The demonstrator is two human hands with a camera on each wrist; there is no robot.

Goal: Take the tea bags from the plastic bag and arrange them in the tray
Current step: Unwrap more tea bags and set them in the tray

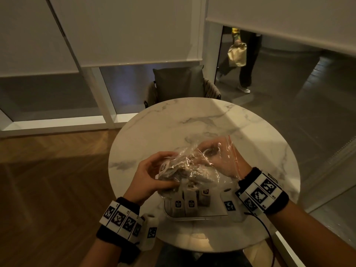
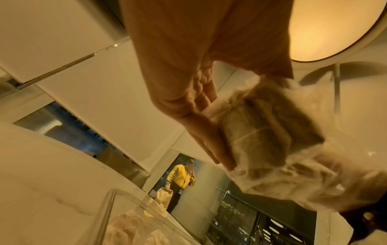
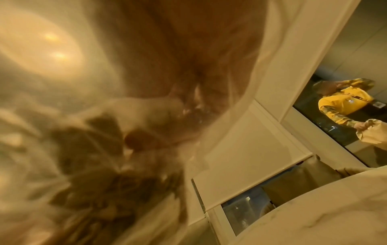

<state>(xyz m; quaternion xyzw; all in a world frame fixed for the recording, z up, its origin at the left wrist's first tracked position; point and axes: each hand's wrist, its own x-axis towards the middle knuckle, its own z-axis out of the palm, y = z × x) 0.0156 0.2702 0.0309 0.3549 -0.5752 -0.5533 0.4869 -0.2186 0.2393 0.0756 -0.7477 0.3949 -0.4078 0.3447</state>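
Over the counter point(image 1: 202, 120), left hand point(image 1: 152, 176) grips the plastic bag point(image 1: 194, 168) from outside. Right hand point(image 1: 217, 157) is inside it; grasp unclear. Below both hands, the tray point(image 1: 192, 217) holds several upright tea bags point(image 1: 185, 204); more remain bagged, so roughly midway.
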